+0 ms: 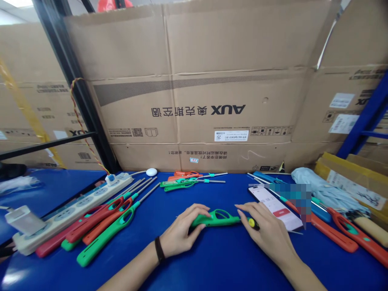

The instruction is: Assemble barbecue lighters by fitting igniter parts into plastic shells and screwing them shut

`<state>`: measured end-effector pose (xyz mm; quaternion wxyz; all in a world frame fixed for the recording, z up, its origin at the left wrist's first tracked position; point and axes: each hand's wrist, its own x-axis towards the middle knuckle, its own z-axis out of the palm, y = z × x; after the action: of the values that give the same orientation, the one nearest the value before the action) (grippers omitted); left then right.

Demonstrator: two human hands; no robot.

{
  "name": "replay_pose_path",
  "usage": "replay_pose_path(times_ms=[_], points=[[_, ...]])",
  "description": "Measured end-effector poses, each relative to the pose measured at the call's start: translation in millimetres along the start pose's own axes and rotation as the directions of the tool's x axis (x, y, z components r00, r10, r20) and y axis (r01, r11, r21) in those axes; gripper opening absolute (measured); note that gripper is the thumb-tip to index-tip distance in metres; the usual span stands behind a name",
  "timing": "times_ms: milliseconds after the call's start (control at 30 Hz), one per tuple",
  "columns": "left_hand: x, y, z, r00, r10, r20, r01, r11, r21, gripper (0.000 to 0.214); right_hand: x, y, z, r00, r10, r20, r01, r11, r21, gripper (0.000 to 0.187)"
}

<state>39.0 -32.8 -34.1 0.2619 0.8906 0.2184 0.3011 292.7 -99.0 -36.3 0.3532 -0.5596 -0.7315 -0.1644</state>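
Note:
My left hand [184, 228], with a dark band at the wrist, is closed around one end of a green long-reach lighter [222, 220] lying low over the blue table. The lighter's trigger loop faces away from me. My right hand [268, 228] is closed on a screwdriver [254, 223] with a black and yellow handle end. A thin metal shaft shows on the far side of that hand, pointing right. The right fingertips are close to the lighter's other end; whether they touch it I cannot tell.
Several red, orange and green lighters [104, 226] lie left beside a white power strip [85, 202]. More lighter parts [182, 182] lie at the back. On the right are a phone [274, 204], orange lighters [330, 230] and a pale blue bag [324, 188]. A cardboard wall [194, 48] stands behind.

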Motion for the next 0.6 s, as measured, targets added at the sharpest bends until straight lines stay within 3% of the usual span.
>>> replay_pose_path(times_ms=[233, 433, 600], points=[[0.1, -4.8, -1.4, 0.999, 0.0, 0.042, 0.0, 1.0, 0.001, 0.022, -1.8, 2.4, 0.8, 0.983, -0.087, 0.16, 0.086, 0.996, 0.013, 0.027], [2.3, -2.3, -1.5, 0.999, -0.002, 0.038, 0.005, 0.998, -0.063, 0.021, -2.8, 4.3, 2.4, 0.973, -0.073, 0.22, 0.066, 0.997, 0.04, 0.026], [1.4, -5.3, -6.6, 0.996, -0.032, 0.088, 0.034, 0.999, -0.017, 0.029, -1.8, 3.2, 0.7, 0.972, -0.09, 0.217, 0.079, 0.995, 0.062, 0.024]])
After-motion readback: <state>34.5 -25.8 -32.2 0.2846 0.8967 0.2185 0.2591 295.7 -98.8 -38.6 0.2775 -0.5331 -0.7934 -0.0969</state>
